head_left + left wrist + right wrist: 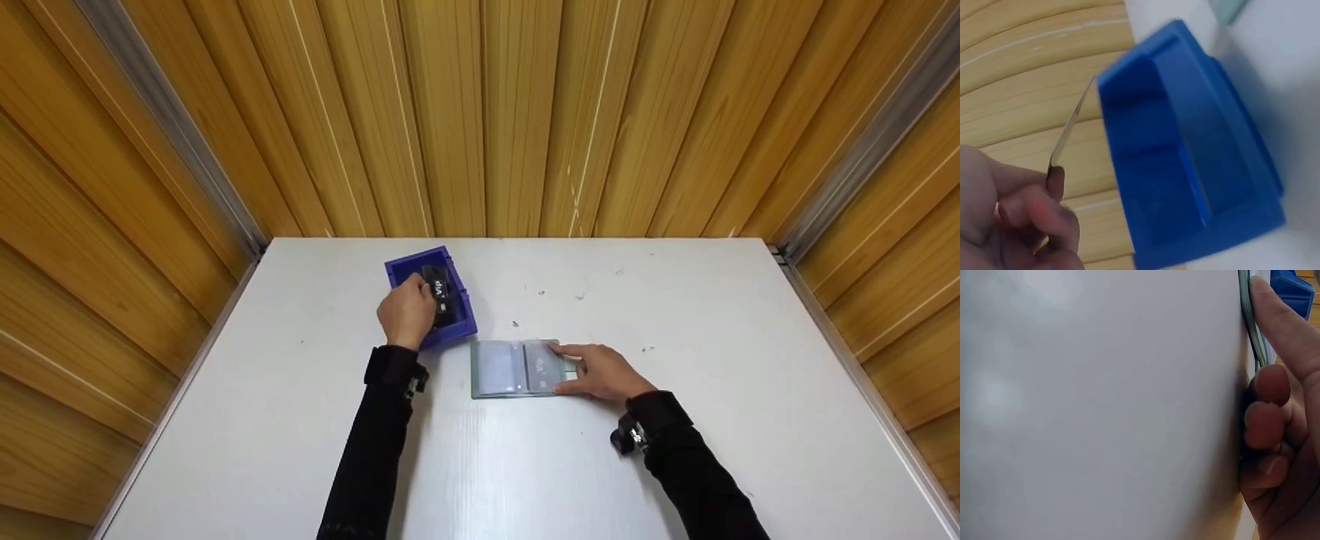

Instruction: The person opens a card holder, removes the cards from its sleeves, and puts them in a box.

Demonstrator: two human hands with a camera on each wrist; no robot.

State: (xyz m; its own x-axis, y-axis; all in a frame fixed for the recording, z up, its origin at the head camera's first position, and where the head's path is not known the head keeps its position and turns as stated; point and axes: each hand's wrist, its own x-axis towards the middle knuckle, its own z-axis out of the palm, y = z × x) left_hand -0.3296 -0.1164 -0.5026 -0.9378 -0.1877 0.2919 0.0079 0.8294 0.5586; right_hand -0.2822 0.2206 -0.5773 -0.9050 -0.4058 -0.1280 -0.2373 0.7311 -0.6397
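My left hand (pixel 407 311) pinches a black card (pixel 439 289) with white "Vip" lettering above the blue bin (pixel 460 328). In the left wrist view the card (pixel 1071 126) appears almost edge-on between thumb and fingers, apart from the bin (pixel 1224 152). On the table, nearer me, lies an opened card holder (pixel 496 367) with clear sleeves and a pale green cover. Faint white marks show in its right sleeve. My right hand (pixel 606 373) grips the holder's right edge; in the right wrist view its green edge (pixel 1248 312) lies against the thumb, with other fingers curled below.
The white table (pixel 262 420) has small dark marks on its surface. A yellow wood-look panel wall (pixel 517 120) rises behind it, with similar panels on both sides. The bin stands just behind and left of the holder.
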